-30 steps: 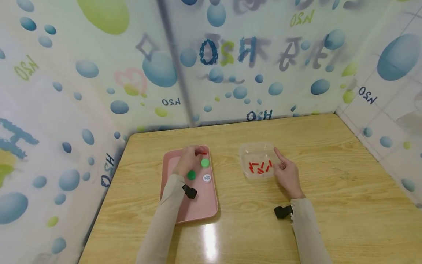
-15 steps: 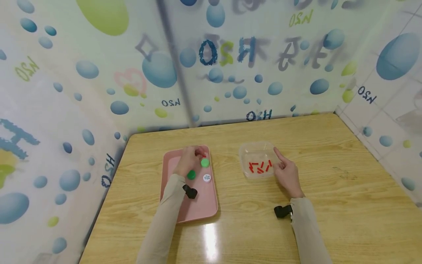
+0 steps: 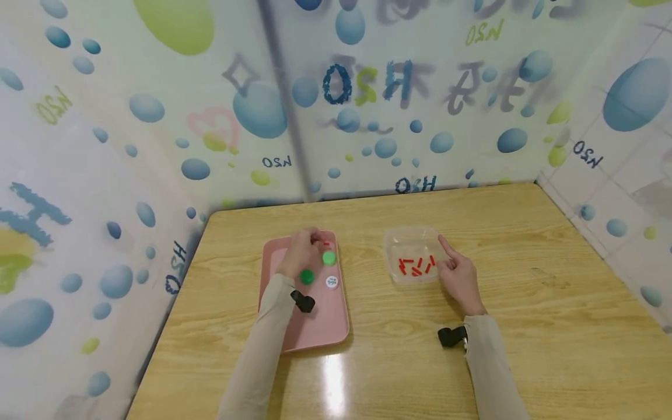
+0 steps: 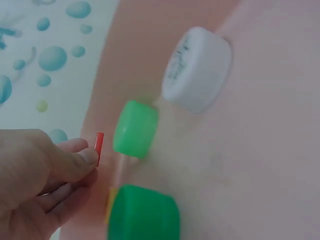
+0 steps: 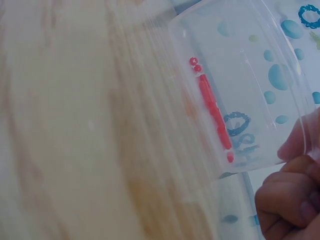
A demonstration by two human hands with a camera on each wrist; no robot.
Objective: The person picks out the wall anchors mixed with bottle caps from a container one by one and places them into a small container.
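Note:
My left hand (image 3: 303,254) reaches over the far end of a pink tray (image 3: 320,326). Between its thumb and a finger it pinches a short red stick (image 4: 99,148), seen best in the left wrist view. Beside the fingertips stands a light green bottle cap (image 4: 136,129), with a dark green cap (image 4: 145,215) and a white cap (image 4: 200,70) also in the tray. On the right, my right hand (image 3: 459,280) grips the rim of a clear plastic box (image 3: 390,245), index finger stretched along its side. Several red sticks (image 3: 416,271) lie on the box's bottom.
The tray and the box stand apart on a wooden table (image 3: 367,315). Behind the dark green cap a bit of something yellow (image 4: 110,202) shows. A patterned wall (image 3: 336,140) rises at the table's far edge.
The red stick dips a little towards the light green cap, then is back up now, still pinched. The head view shifts slightly. My right hand and the box stay in place.

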